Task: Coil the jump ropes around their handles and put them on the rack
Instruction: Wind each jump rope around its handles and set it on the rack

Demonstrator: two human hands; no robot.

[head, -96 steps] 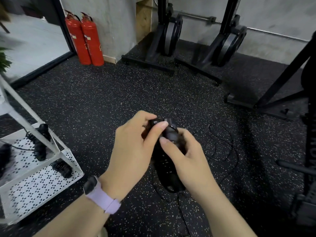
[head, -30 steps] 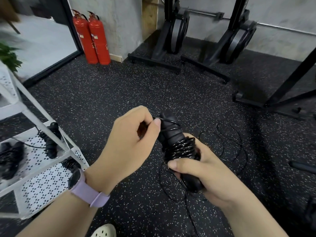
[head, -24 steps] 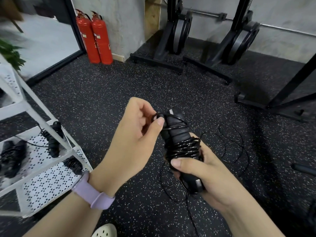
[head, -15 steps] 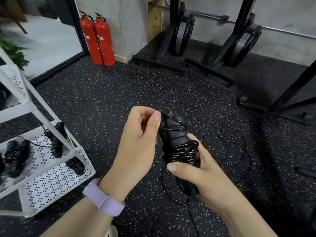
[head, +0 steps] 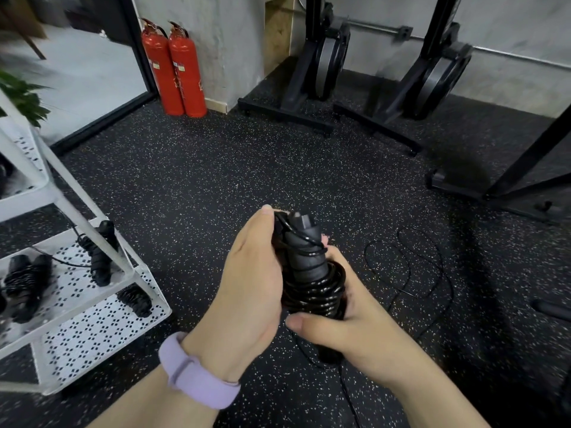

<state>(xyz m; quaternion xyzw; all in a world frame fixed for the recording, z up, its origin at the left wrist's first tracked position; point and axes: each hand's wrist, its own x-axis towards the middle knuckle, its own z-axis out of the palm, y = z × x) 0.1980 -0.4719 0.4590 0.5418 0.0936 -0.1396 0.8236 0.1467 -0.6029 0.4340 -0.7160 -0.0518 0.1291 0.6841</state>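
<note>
Left of the hands, white rack [head: 77, 307] holds coiled jump ropes [head: 23, 284]. Loose rope [head: 411, 273] lies on the floor right of them. Right hand [head: 349, 325] grips the jump rope handles [head: 304, 254], cord wound around them. Left hand [head: 247, 285] pinches cord at the handle tops.

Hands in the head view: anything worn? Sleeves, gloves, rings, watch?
Both forearms are bare, with no sleeves in view. No gloves or rings show on the left hand or the right hand. The only thing worn is a plain lilac band around the left wrist; its face is turned away, so I cannot tell if it is a watch.
</note>
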